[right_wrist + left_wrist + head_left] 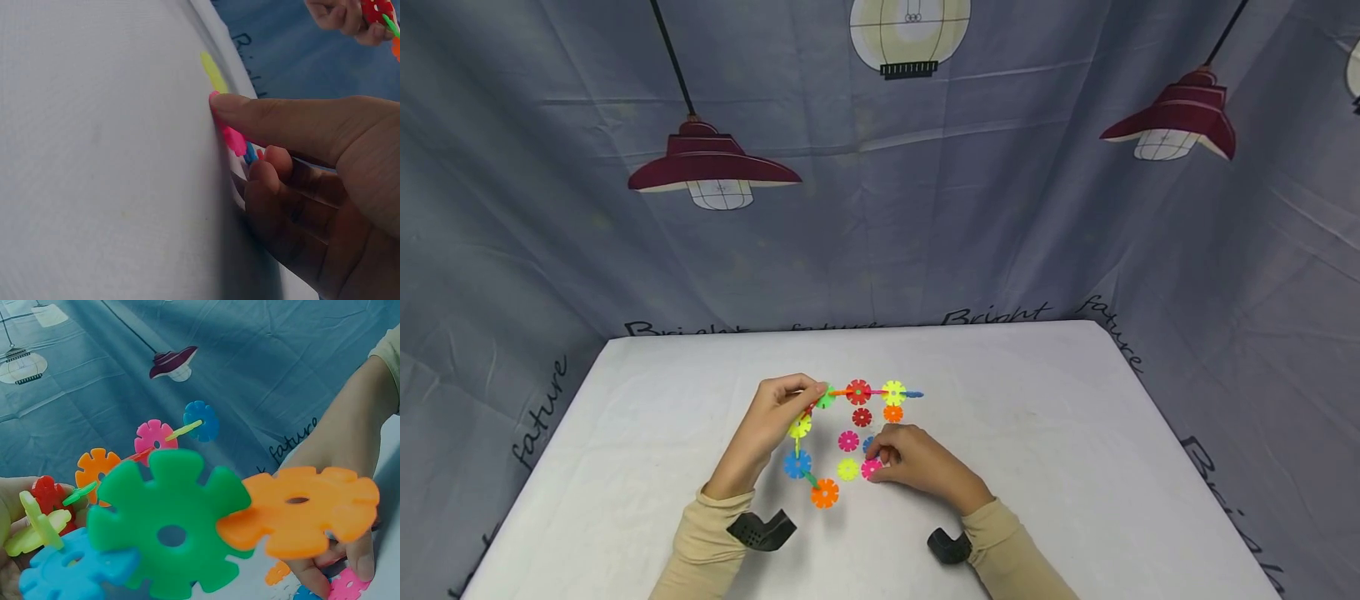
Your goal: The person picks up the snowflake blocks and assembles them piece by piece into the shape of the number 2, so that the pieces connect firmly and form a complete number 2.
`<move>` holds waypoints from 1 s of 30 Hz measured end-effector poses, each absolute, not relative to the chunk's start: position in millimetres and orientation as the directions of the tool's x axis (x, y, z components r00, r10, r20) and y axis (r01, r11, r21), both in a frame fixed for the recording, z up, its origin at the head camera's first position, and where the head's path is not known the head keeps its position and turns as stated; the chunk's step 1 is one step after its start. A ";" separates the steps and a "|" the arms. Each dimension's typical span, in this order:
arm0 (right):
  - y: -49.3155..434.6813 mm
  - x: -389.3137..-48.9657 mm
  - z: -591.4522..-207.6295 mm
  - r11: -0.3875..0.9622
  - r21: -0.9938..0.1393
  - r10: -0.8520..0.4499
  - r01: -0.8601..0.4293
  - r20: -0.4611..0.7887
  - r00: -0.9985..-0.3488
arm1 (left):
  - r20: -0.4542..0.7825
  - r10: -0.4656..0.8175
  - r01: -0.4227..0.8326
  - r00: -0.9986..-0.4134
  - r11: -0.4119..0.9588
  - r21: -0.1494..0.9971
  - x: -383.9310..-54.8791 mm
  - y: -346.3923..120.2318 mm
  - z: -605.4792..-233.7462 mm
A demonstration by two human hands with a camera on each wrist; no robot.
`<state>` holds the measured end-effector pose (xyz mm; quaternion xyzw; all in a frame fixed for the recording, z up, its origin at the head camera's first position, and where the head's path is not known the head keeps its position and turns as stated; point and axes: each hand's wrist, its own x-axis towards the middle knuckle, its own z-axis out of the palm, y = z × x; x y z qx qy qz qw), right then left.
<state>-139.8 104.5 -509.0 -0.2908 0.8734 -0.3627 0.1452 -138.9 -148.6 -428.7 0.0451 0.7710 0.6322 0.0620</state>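
My left hand [775, 421] grips a long chain of slotted plastic flower discs near its red disc [47, 494]. A green disc [169, 500] and an orange disc [312, 512] at one end loom large in the left wrist view. The other end runs off to the right, past a yellow disc [894, 392]. Low over the table, my right hand [925, 462] has thumb and forefinger about a loose pink disc [228, 128]; the thumb tip touches it. Part of the forefinger's contact is hidden.
Several loose discs lie flat on the white table [1037, 467] around the right hand: a yellow one [847, 470], another pink one [848, 441], a red one [862, 417] and an orange one [892, 413]. A blue disc [306, 594] sits beside the pinched one. A grey curtain [880, 250] hangs behind.
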 end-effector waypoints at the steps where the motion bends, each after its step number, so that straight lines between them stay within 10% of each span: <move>1: 104.1 -139.3 -508.6 0.571 -0.719 -0.608 -0.396 -0.046 -0.793 | -0.039 0.150 -0.009 -0.988 0.197 0.980 -138.7 -148.4 -428.4; 10: 107.5 -141.2 -507.5 0.537 -0.760 -0.612 -0.365 -0.053 -0.789 | -0.052 0.140 -0.024 -0.989 0.194 0.981 -137.7 -148.6 -429.0; 21: 148.7 -157.8 -477.8 -0.004 -0.999 -0.291 -0.032 0.032 -0.956 | -0.039 0.090 -0.019 -0.995 0.214 0.977 -140.6 -151.1 -431.1; 30: 161.8 -160.9 -469.4 -0.069 -0.997 -0.219 -0.019 0.034 -0.975 | -0.021 0.105 0.000 -0.994 0.197 0.980 -140.3 -152.0 -432.4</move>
